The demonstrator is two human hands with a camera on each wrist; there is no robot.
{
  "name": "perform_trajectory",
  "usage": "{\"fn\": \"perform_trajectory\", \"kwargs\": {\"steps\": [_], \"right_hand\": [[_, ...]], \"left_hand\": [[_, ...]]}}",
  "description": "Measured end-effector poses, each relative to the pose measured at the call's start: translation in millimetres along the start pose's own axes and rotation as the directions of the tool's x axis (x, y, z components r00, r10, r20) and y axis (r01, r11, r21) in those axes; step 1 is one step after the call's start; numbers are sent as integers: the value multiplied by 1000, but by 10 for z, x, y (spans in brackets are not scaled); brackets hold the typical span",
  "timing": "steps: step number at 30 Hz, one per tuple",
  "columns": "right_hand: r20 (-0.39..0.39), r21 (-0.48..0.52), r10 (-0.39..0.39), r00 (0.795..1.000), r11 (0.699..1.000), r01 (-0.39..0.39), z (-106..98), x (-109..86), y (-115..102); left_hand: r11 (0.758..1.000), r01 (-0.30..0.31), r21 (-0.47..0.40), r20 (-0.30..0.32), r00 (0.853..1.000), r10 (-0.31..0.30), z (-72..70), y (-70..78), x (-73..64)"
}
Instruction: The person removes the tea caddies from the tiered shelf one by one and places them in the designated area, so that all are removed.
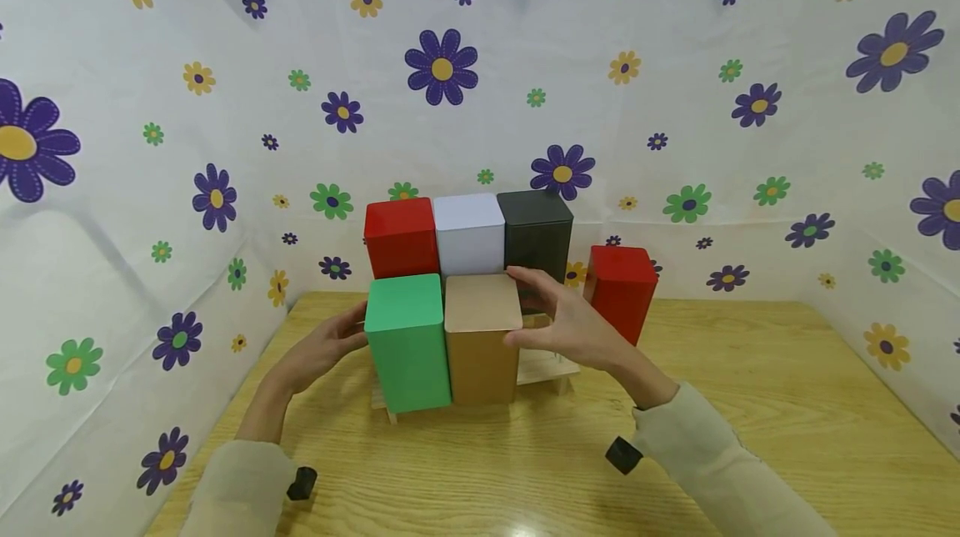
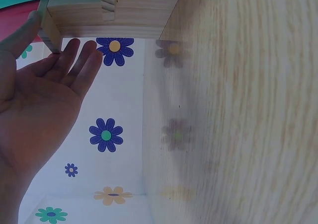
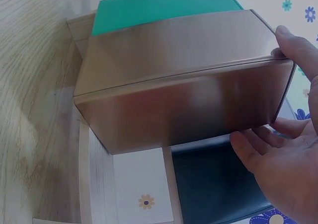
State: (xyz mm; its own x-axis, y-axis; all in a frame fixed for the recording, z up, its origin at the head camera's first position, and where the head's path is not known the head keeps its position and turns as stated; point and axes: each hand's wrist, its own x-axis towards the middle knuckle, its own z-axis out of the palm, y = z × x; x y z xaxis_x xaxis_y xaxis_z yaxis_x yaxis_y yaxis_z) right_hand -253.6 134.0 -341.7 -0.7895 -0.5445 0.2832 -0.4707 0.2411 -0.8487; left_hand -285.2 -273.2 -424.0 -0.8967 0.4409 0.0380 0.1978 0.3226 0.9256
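One brown box, one green box: likely light; squeeze sides.
Right hand grips brown; left hand loose, toward worktop's left edge.

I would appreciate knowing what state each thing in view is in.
Green box: upright, closed
Brown box: upright, closed
Back red box: upright, closed
White box: upright, closed
Black box: upright, closed
Separate red box: upright, closed
Wooden rack: partly hidden by boxes
Left hand: fingers extended, at green box's side
Right hand: gripping brown box
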Motion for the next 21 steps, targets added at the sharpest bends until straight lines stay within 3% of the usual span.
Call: {"fn": "perform_trajectory", "kwargs": {"steps": [11, 21], "right_hand": [[-26, -20, -42, 999, 999, 41, -20, -65, 37], [-86, -25, -38, 996, 999, 36, -204, -260, 60]], "left_hand": [[1000, 6, 20, -1, 1000, -6, -5, 1, -1], [1000, 12, 28, -1, 1000, -12, -4, 11, -3]]}}
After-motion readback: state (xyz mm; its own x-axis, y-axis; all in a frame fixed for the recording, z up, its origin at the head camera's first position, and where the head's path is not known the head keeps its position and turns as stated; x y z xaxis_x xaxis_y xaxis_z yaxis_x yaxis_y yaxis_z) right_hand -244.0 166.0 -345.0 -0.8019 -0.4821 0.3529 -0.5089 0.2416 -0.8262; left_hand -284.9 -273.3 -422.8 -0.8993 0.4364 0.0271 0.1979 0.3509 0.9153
